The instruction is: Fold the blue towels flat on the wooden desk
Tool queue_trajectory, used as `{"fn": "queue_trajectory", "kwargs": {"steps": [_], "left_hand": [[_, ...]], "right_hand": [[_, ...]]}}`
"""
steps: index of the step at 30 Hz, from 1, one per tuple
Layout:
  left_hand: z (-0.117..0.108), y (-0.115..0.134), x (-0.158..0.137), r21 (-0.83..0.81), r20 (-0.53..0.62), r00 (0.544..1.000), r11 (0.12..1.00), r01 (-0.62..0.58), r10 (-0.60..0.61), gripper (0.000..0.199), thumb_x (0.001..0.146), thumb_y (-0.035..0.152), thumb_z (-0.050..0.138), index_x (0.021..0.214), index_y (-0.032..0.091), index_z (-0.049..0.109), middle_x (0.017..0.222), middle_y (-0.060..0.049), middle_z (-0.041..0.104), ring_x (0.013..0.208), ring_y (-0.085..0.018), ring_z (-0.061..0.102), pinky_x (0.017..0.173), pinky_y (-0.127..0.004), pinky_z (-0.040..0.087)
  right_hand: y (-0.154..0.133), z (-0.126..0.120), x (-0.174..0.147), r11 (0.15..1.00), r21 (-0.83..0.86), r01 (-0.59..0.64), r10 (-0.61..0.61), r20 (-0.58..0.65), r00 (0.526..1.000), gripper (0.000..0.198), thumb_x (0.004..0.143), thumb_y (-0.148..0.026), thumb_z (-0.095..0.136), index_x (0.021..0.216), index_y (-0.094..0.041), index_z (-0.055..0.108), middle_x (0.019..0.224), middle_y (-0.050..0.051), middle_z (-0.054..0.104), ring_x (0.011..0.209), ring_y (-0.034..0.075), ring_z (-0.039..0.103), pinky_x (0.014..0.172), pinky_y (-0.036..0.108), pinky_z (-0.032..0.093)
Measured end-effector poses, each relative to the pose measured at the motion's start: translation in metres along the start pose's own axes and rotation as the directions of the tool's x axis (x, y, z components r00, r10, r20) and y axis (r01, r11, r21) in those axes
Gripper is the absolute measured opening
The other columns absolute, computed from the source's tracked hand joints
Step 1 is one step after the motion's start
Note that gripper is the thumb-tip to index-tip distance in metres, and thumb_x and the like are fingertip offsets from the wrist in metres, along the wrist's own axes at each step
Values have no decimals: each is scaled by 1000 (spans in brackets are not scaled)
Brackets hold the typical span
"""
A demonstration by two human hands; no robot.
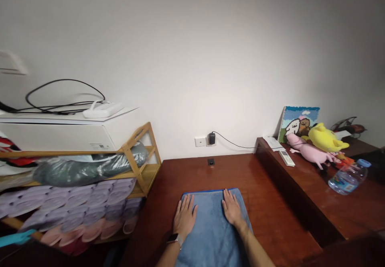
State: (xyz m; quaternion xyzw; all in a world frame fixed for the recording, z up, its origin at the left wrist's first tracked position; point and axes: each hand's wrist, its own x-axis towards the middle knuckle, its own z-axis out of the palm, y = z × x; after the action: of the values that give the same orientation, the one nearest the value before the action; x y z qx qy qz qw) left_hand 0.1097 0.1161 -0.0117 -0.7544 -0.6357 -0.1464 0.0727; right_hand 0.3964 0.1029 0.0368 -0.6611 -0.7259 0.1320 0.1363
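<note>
A blue-grey towel (210,227) with a brighter blue edge lies spread on the reddish-brown desk (267,202). My left hand (185,218) rests flat near its far left corner, fingers stretched forward; a watch (175,239) is on that wrist. Toward the far right corner, my right hand (231,207) lies palm down on the cloth with its fingers extended. Neither hand grips anything. The towel's near end runs out of the bottom of the view between my forearms.
At left, a wooden rack (141,158) holds a white box (69,132) and rows of slippers (99,196). On the raised right ledge are a bottle (349,178), plush toys (313,150), a remote control (286,158) and a picture (297,124). A charger (212,138) is plugged into the wall.
</note>
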Motion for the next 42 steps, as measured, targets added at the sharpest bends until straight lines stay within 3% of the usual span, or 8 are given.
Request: {"fn": "queue_trajectory", "kwargs": {"steps": [5, 10, 14, 27, 30, 34, 37, 42], "left_hand": [[-9, 31, 7, -5, -86, 994, 997, -71, 71, 59, 108, 37, 33, 156, 9, 56, 166, -16, 47, 156, -29, 44, 131, -54, 33], [-8, 150, 16, -181, -89, 930, 913, -367, 356, 58, 111, 34, 28, 165, 19, 44, 169, -10, 43, 159, -25, 39, 130, -49, 36], [3, 213, 22, -311, 9, 935, 890, -334, 354, 59, 112, 39, 26, 167, 21, 40, 169, -8, 44, 157, -24, 43, 129, -49, 39], [-29, -10, 22, -113, 18, 999, 993, -40, 42, 63, 106, 34, 31, 155, 2, 53, 161, -20, 53, 153, -34, 47, 127, -58, 38], [-37, 28, 16, -127, 10, 992, 984, -124, 126, 63, 108, 33, 25, 155, 1, 52, 163, -20, 49, 156, -32, 44, 130, -55, 35], [-22, 147, -6, -197, 9, 927, 910, -365, 374, 58, 111, 42, 31, 162, 22, 49, 168, -4, 46, 157, -20, 42, 133, -39, 34], [-6, 215, -24, -263, 18, 921, 890, -372, 390, 61, 110, 36, 32, 166, 13, 41, 169, -11, 42, 158, -24, 42, 130, -44, 38], [-6, 175, -40, -200, 35, 950, 934, -296, 309, 61, 109, 40, 36, 162, 14, 47, 167, -11, 46, 155, -28, 45, 128, -51, 41]], "right_hand": [[40, -8, -7, 997, 44, -64, 67, -60, 996, 68, 111, -39, 14, 169, -5, 30, 175, 8, 22, 164, 21, 18, 135, 40, 15], [51, -6, -16, 998, -9, -59, 60, 8, 998, 67, 110, -37, 20, 169, -8, 28, 175, 7, 19, 164, 20, 15, 136, 39, 14], [47, -8, -18, 999, -40, -31, 33, 39, 999, 68, 105, -29, 24, 170, -8, 26, 176, 7, 13, 165, 19, 12, 136, 38, 13], [31, -21, -15, 985, -99, -142, 149, 67, 987, 68, 109, -37, 16, 171, -8, 20, 177, 3, 11, 166, 20, 11, 136, 40, 10], [35, -26, -13, 988, -20, -150, 152, 115, 982, 69, 110, -40, 15, 171, -8, 21, 177, 4, 12, 166, 20, 12, 135, 40, 11], [52, -22, -18, 994, 54, -95, 96, -17, 995, 68, 111, -39, 13, 171, -10, 24, 177, 4, 15, 165, 18, 12, 135, 38, 11], [66, -13, -27, 999, 5, -47, 47, -38, 998, 66, 109, -33, 17, 170, -9, 30, 176, 7, 21, 165, 19, 15, 135, 39, 14], [68, -8, -33, 994, -83, -76, 77, 10, 997, 67, 110, -35, 15, 170, -10, 27, 175, 6, 22, 165, 20, 19, 135, 41, 13]]}}
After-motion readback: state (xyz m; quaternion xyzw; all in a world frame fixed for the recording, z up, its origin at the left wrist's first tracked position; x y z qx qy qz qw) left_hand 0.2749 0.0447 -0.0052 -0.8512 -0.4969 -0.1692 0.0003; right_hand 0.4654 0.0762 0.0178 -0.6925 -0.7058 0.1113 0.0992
